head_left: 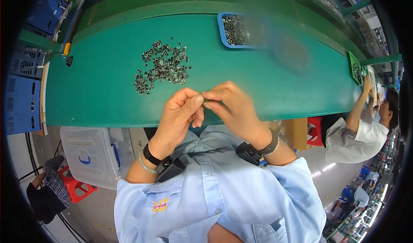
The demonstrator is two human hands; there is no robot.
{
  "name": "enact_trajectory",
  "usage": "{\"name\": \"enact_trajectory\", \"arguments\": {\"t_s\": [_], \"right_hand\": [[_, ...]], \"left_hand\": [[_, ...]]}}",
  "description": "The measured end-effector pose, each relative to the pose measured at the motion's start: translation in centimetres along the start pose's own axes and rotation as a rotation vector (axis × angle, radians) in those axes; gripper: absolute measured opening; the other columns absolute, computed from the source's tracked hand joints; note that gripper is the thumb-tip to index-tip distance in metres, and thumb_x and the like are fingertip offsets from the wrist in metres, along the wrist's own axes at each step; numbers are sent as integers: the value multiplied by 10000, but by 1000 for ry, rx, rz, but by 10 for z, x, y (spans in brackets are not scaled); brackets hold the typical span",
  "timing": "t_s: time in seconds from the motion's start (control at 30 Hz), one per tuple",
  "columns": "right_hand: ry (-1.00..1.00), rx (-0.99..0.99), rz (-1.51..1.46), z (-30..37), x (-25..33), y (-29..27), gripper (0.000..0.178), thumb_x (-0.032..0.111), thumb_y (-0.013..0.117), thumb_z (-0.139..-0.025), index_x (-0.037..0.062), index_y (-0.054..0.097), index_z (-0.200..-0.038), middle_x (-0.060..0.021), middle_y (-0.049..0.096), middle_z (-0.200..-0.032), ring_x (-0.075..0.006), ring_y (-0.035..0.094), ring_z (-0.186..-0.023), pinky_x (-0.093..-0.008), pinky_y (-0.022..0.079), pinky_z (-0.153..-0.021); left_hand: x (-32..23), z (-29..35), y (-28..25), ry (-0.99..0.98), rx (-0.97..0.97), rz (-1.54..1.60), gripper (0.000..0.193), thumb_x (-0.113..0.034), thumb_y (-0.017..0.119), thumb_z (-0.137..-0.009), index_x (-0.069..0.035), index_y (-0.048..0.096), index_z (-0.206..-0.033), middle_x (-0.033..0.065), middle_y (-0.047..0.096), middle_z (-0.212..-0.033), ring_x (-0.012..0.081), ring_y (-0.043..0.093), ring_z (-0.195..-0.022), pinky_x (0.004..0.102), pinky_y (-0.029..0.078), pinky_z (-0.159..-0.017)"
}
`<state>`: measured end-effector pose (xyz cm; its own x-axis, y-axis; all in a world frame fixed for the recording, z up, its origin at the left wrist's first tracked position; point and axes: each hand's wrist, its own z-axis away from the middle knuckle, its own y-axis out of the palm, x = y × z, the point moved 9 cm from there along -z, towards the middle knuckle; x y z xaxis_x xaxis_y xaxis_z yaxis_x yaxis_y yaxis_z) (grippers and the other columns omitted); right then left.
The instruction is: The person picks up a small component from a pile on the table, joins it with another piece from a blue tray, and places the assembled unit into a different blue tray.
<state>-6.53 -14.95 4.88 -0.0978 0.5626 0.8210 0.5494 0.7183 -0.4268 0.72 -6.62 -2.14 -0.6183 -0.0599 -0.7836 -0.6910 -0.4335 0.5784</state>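
My left hand (184, 107) and my right hand (231, 105) meet at their fingertips above the near edge of the green tabletop (116, 110). Both are closed in a pinch on one tiny dark piece, mostly hidden by the fingers; its kind is too small to make out. Just beyond my left hand lies a loose pile of small shiny metal parts (165, 64), silver and black. Farther back and to the right, a blue tray (222, 31) holds many similar small parts; a blur covers its right side.
A green basket (355, 69) of parts stands at the table's right end, near a co-worker (359, 133). Blue crates (23, 103) are stacked at the left. Below the table edge are a clear plastic storage box (88, 152), a red stool (77, 185) and a cardboard box (294, 133).
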Motion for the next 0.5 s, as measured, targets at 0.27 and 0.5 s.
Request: {"name": "enact_trajectory", "arguments": {"t_s": [0.27, 0.5], "right_hand": [[-85, -19, 86, -3, 6, -3, 177, 32, 703, -756, 72, 649, -920, -56, 621, -866, -194, 599, -791, -298, 486, -673], [-63, -84, -103, -3, 3, -4, 165, 32, 704, -754, 74, 654, -906, -58, 632, -864, -192, 601, -786, -289, 487, -668]], "left_hand": [[-18, 6, 5, 45, -32, -92, 159, -203, 524, -952, -48, 557, -933, 48, 604, -727, 83, 499, -522, 209, 378, -461], [3, 0, 15, -54, 86, 362, 149, -194, 520, -951, -50, 548, -978, 60, 604, -750, 115, 490, -506, 247, 351, -442]]}}
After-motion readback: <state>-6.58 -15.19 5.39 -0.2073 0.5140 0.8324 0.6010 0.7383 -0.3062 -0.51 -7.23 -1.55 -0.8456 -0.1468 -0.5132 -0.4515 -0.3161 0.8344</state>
